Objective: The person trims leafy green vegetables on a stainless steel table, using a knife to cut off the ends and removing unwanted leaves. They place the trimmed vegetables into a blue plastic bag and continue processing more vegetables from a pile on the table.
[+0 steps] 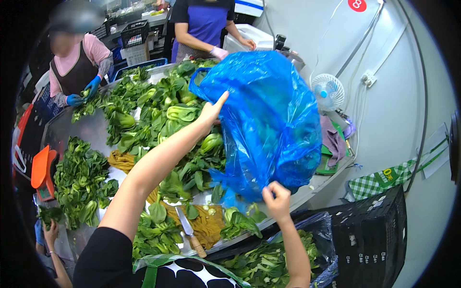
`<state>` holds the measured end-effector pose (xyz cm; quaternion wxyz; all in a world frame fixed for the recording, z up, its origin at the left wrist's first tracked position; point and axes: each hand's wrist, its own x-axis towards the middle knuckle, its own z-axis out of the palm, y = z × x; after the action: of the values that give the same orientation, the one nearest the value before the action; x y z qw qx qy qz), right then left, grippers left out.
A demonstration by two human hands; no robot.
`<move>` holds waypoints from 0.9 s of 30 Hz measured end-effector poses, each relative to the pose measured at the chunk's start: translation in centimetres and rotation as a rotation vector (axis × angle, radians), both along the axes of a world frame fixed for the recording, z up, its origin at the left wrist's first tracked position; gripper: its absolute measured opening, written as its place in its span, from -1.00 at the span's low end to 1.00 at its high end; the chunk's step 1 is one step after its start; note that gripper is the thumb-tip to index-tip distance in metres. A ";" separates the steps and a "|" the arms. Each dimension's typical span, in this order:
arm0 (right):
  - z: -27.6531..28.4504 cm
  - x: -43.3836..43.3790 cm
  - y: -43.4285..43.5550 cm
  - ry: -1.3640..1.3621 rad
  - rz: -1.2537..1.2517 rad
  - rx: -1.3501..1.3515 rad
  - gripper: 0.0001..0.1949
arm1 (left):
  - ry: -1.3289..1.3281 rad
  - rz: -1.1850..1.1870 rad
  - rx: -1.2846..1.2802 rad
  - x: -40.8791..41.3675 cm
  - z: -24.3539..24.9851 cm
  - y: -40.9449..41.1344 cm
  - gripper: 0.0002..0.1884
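A large blue plastic bag [266, 115], bulging with greenish contents that show dimly through the film, is held up over the table's right end. My left hand [213, 109] grips its left side, with the thumb pointing up. Lower down, my right hand [277, 199] pinches the bag's gathered bottom edge. Beside and beneath the bag lies a big heap of bok choy [180, 111]. A knife with a wooden handle [191, 232] rests on a mustard-coloured cloth [207, 225] close to my body. More bok choy [239, 223] sits at the cloth's right.
A black crate [367, 230] and a plastic-lined container of greens [266, 259] stand at front right. An orange scale [44, 172] is at the left. A small fan [327, 91] stands by the wall. Gloved co-workers [81, 64] stand across the metal table [79, 126]; another's hand [50, 230] holds greens.
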<state>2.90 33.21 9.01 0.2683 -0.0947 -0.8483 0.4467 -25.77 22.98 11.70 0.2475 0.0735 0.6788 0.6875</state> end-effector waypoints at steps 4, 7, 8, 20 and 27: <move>0.7 4.9 -1.9 0.008 0.135 0.076 -0.82 | 0.099 0.021 0.240 -0.9 3.9 9.0 -0.67; -0.1 8.2 -1.0 -0.071 0.043 0.086 -0.82 | 0.764 -0.429 0.119 7.7 10.2 18.6 -0.61; -0.7 9.2 -0.6 -0.133 -0.008 0.052 -0.83 | 0.892 -0.532 0.184 11.9 11.0 22.0 -0.57; -11.6 12.0 7.4 -0.005 -0.512 -0.563 -0.37 | 1.398 -1.192 0.194 31.7 -2.0 16.4 -0.56; -5.1 8.6 17.1 0.206 -0.501 -0.765 -0.46 | 1.191 -0.310 -0.202 27.9 -3.8 5.2 -0.39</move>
<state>11.53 50.34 3.92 0.3965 -0.3439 -0.5424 0.6560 2.13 28.16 7.89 -0.0708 0.5181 0.7434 0.4169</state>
